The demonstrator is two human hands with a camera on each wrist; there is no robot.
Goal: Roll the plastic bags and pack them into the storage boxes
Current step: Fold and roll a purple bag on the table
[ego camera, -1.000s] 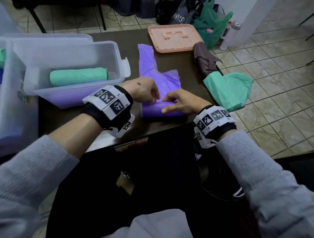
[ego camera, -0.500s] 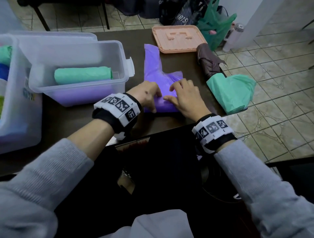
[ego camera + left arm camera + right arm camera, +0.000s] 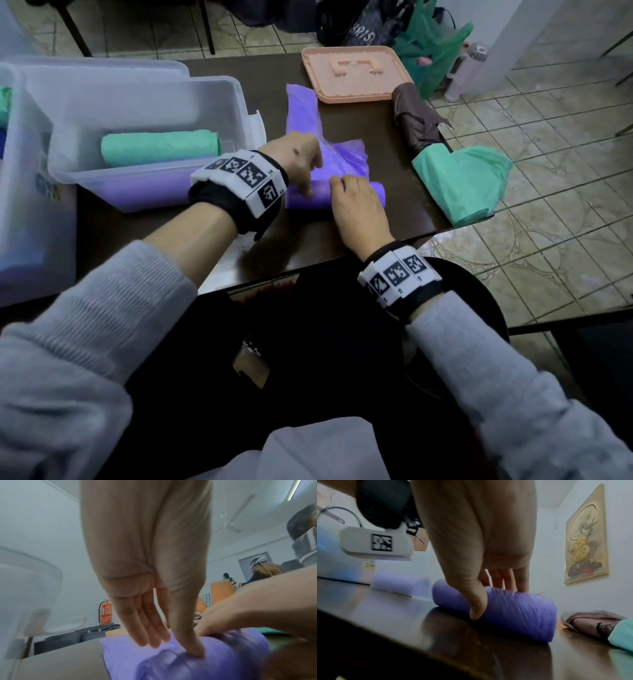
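Note:
A purple plastic bag (image 3: 305, 113) lies on the dark table (image 3: 404, 212), its near end wound into a thick roll (image 3: 522, 615). My left hand (image 3: 301, 161) is on the roll's left part; its thumb presses into the roll (image 3: 231, 655) while its straight fingers (image 3: 150, 635) touch the flat sheet beyond. My right hand (image 3: 356, 205) grips the middle of the roll, thumb (image 3: 477, 608) on the near side and fingers over the top. A clear storage box (image 3: 212, 89) to the left holds a rolled green bag (image 3: 161, 147).
A second clear box (image 3: 20, 171) stands at the far left. A peach lid (image 3: 356, 72) lies at the table's back. A brown bag (image 3: 418, 120) and a green bag (image 3: 462, 181) lie at the right edge, the green one hanging over it.
Both hands have pushed the purple roll away from me and it has grown thicker, with less flat sheet left. The right hand shifted from the roll's right end to its middle.

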